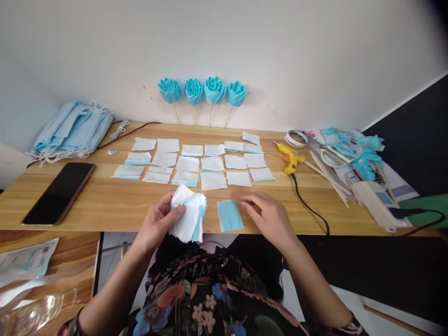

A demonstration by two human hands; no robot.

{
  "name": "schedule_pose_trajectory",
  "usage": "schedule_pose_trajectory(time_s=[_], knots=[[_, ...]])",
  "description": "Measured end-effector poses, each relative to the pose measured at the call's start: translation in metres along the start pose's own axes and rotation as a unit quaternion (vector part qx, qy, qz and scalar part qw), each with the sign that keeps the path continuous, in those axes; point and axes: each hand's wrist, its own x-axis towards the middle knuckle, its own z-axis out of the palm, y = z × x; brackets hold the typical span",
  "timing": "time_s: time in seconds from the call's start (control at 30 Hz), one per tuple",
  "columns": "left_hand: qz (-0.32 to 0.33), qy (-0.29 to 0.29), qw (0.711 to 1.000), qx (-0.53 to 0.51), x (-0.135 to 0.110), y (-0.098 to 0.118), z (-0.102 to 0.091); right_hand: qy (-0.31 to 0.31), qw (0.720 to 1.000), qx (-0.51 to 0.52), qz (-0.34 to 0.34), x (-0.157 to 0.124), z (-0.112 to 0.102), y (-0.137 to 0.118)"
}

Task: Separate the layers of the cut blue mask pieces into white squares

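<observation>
My left hand (pixel 163 218) grips a stack of white and blue fabric pieces (pixel 189 215) between thumb and fingers, over the front edge of the table. To its right, one blue fabric square (pixel 230 215) lies flat on the wood. Just right of that square is my right hand (pixel 268 217), its thumb and forefinger slightly apart with nothing visible between them. Beyond both hands, rows of white fabric pieces (pixel 213 180) are spread over the table, some showing blue edges.
Blue flowers on sticks (pixel 194 91) lean against the wall. A pile of face masks (pixel 75 128) and a phone (pixel 59 192) lie at left. Towards the right are a yellow glue gun (pixel 292 161), a tape roll (pixel 296 138), scissors (pixel 336 156) and a power strip (pixel 376 205).
</observation>
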Motion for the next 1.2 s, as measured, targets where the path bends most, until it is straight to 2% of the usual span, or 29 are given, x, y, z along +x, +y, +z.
schedule_pose_trajectory(time_s=[0.17,0.23,0.33,0.4,0.53,0.6,0.7,0.8,0.87,0.93,1.0,1.03,1.1,1.2], knots=[[-0.007,-0.036,0.998,0.046,0.002,-0.004,-0.006,-0.058,0.995,-0.086,-0.005,0.017,0.013,-0.011],[-0.01,-0.047,0.997,0.059,0.002,-0.003,-0.007,-0.072,0.995,-0.07,-0.008,0.02,0.012,-0.012],[-0.016,-0.06,0.996,0.068,0.002,-0.001,-0.006,-0.08,0.996,0.029,0.024,0.019,0.001,-0.007],[-0.019,-0.066,0.995,0.074,0.002,-0.001,-0.007,-0.062,0.99,0.111,0.062,0.019,-0.013,0.002],[-0.019,-0.073,0.992,0.097,0.003,-0.001,-0.007,0.049,0.977,0.183,0.098,0.034,-0.045,0.023],[-0.019,-0.076,0.991,0.105,0.004,-0.002,-0.006,0.085,0.971,0.201,0.098,0.054,-0.056,0.033],[-0.015,-0.075,0.991,0.107,0.004,-0.002,-0.004,0.074,0.974,0.194,0.087,0.101,-0.059,0.044],[-0.012,-0.068,0.992,0.103,0.003,-0.001,-0.003,0.084,0.986,0.137,0.052,0.154,-0.053,0.05],[-0.012,-0.064,0.993,0.101,0.002,-0.001,-0.003,0.128,0.989,0.073,0.011,0.184,-0.045,0.052],[-0.008,-0.059,0.993,0.1,0.003,0.0,-0.002,0.197,0.978,-0.01,-0.064,0.207,-0.036,0.055],[-0.005,-0.056,0.993,0.1,0.003,0.0,-0.002,0.234,0.961,-0.074,-0.129,0.222,-0.025,0.058],[-0.004,-0.057,0.993,0.102,0.004,0.001,-0.001,0.234,0.957,-0.091,-0.143,0.227,-0.017,0.061],[-0.005,-0.061,0.992,0.108,0.004,0.0,-0.001,0.195,0.965,-0.095,-0.149,0.235,-0.002,0.065],[-0.004,-0.063,0.991,0.12,0.005,-0.001,-0.001,0.094,0.982,-0.064,-0.152,0.239,0.017,0.072]])
